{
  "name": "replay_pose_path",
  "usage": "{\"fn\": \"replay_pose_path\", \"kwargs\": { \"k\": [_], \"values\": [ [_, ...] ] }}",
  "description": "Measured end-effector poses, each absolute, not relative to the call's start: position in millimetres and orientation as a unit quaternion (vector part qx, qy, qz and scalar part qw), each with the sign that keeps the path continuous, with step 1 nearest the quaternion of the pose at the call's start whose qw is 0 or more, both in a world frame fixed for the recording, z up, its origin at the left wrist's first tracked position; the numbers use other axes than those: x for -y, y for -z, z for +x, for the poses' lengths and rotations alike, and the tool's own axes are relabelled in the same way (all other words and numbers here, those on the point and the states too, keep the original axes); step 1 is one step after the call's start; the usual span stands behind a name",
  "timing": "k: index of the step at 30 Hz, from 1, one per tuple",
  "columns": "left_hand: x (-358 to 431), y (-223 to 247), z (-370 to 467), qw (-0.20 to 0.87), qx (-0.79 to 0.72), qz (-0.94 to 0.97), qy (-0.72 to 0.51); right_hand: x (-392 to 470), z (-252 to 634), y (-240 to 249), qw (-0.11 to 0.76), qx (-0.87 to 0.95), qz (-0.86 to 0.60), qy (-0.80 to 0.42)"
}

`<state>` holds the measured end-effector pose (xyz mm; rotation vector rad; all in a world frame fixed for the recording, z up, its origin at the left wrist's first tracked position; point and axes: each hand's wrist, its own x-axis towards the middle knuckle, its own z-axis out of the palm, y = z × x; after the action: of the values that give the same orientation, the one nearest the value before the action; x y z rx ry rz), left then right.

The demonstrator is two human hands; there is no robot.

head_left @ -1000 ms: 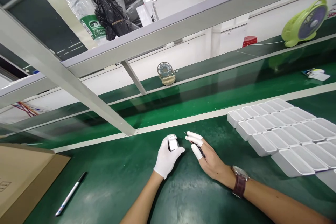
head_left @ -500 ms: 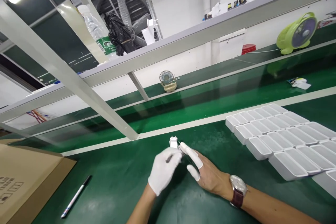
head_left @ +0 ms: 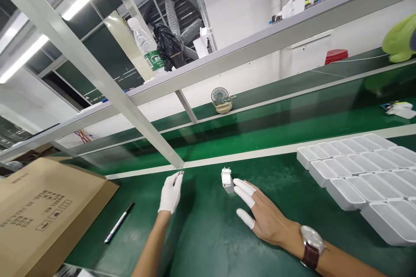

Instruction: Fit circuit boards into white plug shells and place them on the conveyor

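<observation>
My left hand [head_left: 171, 191], in a white glove, is beside the foot of the slanted post. Its fingers are pinched at a small, thin thing that I cannot make out. A white plug adapter [head_left: 227, 180] stands on the green bench with its two pins up. Against or just beside its right side are the fingertips of my right hand [head_left: 264, 216]. White finger cots cover several of that hand's fingers, which are stretched out and apart. The wrist carries a watch.
White open trays [head_left: 346, 192] stand in rows at the right. A marker pen [head_left: 118, 223] and a cardboard box [head_left: 55, 212] lie at the left. A slanted metal post [head_left: 143, 125] meets the bench beyond my left hand. A small fan [head_left: 221, 99] stands farther back.
My left hand has moved left, away from the adapter, to the post's foot. My right hand stays by the adapter with its fingers spread wider. The view has turned left.
</observation>
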<state>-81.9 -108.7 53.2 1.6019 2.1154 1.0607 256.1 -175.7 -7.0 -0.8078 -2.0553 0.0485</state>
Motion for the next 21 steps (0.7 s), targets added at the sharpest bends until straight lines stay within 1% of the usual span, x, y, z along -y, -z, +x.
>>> {"fn": "replay_pose_path", "kwargs": {
  "k": [3, 7, 12, 18, 21],
  "values": [
    [103.5, -42.6, -137.8, 0.122, -0.780, 0.522, -0.322, 172.7, 254.2, 14.3, 0.441, 0.828, -0.346, -0.025],
    [108.4, -27.3, -177.6, 0.100, -0.816, 0.501, -0.270, 168.9, 254.0, 22.3, 0.433, 0.821, -0.372, -0.028],
    [109.0, -13.5, -197.8, 0.050, -0.818, 0.524, -0.234, 160.6, 257.8, 32.2, 0.404, 0.826, -0.394, 0.000],
    [110.9, 1.6, -202.4, -0.026, -0.823, 0.518, -0.230, 147.2, 266.5, 45.6, 0.353, 0.847, -0.394, 0.057],
    [112.6, 6.7, -203.8, -0.037, -0.820, 0.527, -0.221, 142.9, 269.6, 51.7, 0.336, 0.853, -0.393, 0.068]
  ]
}}
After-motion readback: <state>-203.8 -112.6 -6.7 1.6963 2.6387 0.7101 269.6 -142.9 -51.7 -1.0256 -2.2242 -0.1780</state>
